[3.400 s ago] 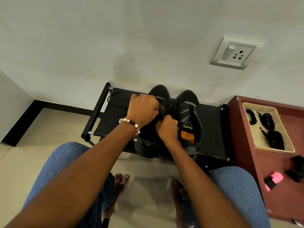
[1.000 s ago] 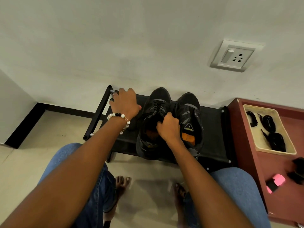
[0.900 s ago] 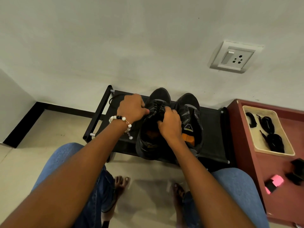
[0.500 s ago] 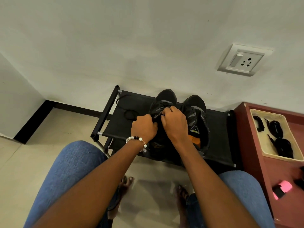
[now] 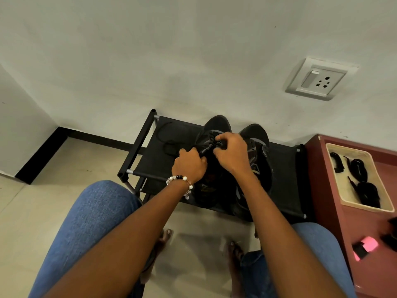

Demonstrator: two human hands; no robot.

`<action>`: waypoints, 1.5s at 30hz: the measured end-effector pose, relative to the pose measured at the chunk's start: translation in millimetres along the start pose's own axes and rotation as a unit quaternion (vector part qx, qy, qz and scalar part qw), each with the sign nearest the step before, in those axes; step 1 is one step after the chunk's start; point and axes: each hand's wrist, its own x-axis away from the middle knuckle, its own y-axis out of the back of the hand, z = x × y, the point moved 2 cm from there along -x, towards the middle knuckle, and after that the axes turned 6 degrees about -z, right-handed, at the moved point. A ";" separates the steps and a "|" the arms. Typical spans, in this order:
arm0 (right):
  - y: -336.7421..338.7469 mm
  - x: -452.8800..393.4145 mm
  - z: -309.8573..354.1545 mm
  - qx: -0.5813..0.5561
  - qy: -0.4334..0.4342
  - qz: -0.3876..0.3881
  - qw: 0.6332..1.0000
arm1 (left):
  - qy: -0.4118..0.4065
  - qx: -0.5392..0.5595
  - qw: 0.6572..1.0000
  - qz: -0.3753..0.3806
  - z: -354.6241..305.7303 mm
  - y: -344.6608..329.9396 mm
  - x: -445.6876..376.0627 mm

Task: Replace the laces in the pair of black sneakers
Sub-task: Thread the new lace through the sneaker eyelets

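Under both hands, apparently laces

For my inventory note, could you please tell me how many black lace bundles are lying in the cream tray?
3: one at the tray's far left corner, one beside it, and the largest nearest the person. More may hide underneath.

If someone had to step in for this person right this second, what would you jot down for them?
Left hand: fingers curled at the laces of the left sneaker. Right hand: pinching the same laces near the toe end.
Both shoes stand side by side on the black rack; the right sneaker is untouched right now.
A loose black lace lies on the rack's left part. More black laces sit in the beige tray on the red cabinet.
Done: cannot tell how far the lacing has got. Left: finish this shoe, then check the other.
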 end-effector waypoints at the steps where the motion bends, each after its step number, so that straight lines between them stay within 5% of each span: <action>1: -2.1 2.4 3.1 0.106 0.054 0.021 0.993 | 0.001 0.002 1.000 0.000 -0.3 -0.3 0.4; 3: -6.3 7.6 6.2 0.251 0.127 0.009 0.960 | -0.004 -0.006 1.000 -0.004 -0.8 -0.8 0.7; 6: -6.5 8.9 5.8 0.280 0.169 -0.041 0.944 | -0.016 -0.019 1.000 -0.012 -1.4 -2.5 0.2; 8: -4.3 7.6 6.0 0.202 0.143 -0.056 0.967 | -0.020 -0.025 0.999 -0.018 -1.3 -2.6 0.0; 11: 4.6 6.8 4.4 -0.071 0.006 -0.090 0.993 | -0.023 -0.032 0.999 -0.022 -1.5 -2.8 -0.3; 13: 15.1 3.7 0.5 -0.325 -0.146 -0.094 0.930 | -0.024 -0.028 0.999 -0.021 -1.9 -3.5 -0.7; 15: 20.4 0.8 -5.3 -0.526 -0.262 -0.067 0.806 | -0.021 -0.028 0.999 -0.019 -2.0 -3.5 -0.6; 17: 21.1 -1.4 -8.9 -0.593 -0.313 -0.048 0.741 | -0.019 -0.030 0.999 -0.020 -3.0 -3.3 -0.3; 19: 16.7 0.5 -8.7 -0.560 -0.314 -0.040 0.766 | -0.019 -0.033 0.999 -0.019 -4.2 -3.2 0.0; 21: 13.9 1.2 -6.9 -0.453 -0.255 -0.040 0.853 | -0.020 -0.033 0.999 -0.020 -4.5 -2.8 -0.1; 24: 11.1 -2.0 -5.0 -0.150 -0.044 -0.016 0.988 | -0.021 -0.028 0.999 -0.024 -3.4 -4.0 -1.4; 27: 0.8 1.5 -4.0 0.195 0.124 0.032 0.972 | -0.020 -0.027 0.999 -0.028 -2.4 -4.9 -2.9; 31: -3.1 5.3 1.4 0.211 0.150 -0.022 0.966 | -0.021 -0.031 0.999 -0.032 -3.4 -5.5 -2.8; 35: 4.0 1.8 -1.5 -0.077 0.021 -0.052 0.995 | -0.021 -0.039 0.998 -0.035 -4.3 -4.7 -1.8; 37: 10.5 2.9 0.7 -0.301 -0.082 -0.046 0.949 | -0.023 -0.041 0.998 -0.036 -3.6 -2.8 -2.3; 42: 27.4 -1.6 4.3 -0.667 -0.181 -0.011 0.722 | -0.028 -0.038 0.998 -0.033 -4.0 -1.8 -2.6; 43: 26.4 -3.9 3.1 -0.679 -0.180 -0.013 0.712 | -0.029 -0.038 0.998 -0.033 -4.1 -2.1 -2.8; 45: 22.1 -5.1 2.3 -0.628 -0.162 -0.021 0.761 | -0.028 -0.037 0.998 -0.031 -3.9 -1.9 -3.0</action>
